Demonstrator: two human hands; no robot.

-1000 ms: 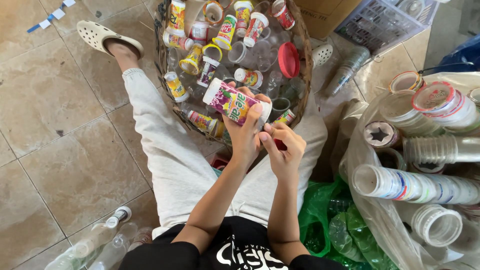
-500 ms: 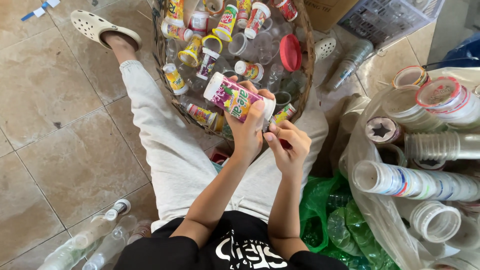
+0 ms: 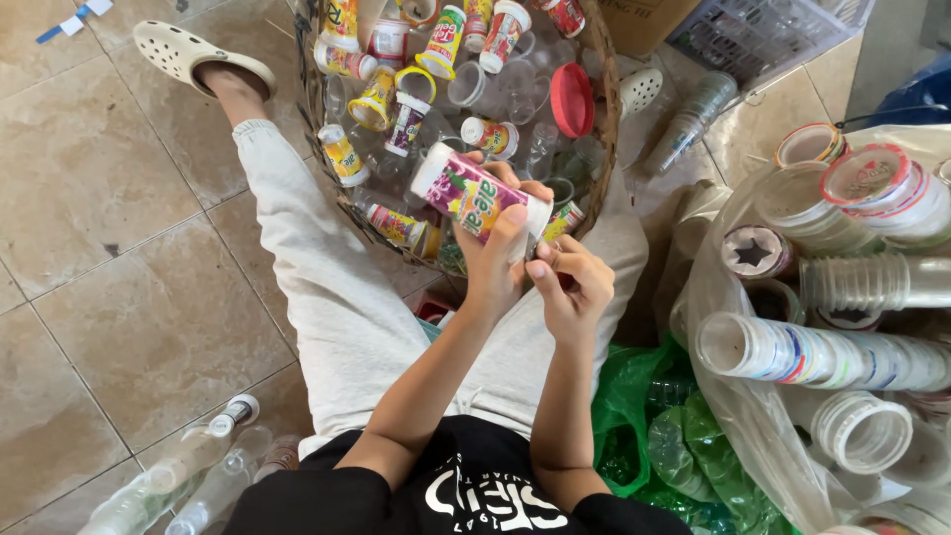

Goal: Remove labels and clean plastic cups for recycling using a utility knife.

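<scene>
Gripping a light, thin-walled printed plastic cup (image 3: 474, 195) around its middle, the left hand (image 3: 498, 260) steadies it while right hand (image 3: 573, 287) fingertips pinch its rim.

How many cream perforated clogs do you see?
2: one cream perforated clog on the foot at upper left on the tiled floor, another right of the wicker basket, partly hidden.
</scene>
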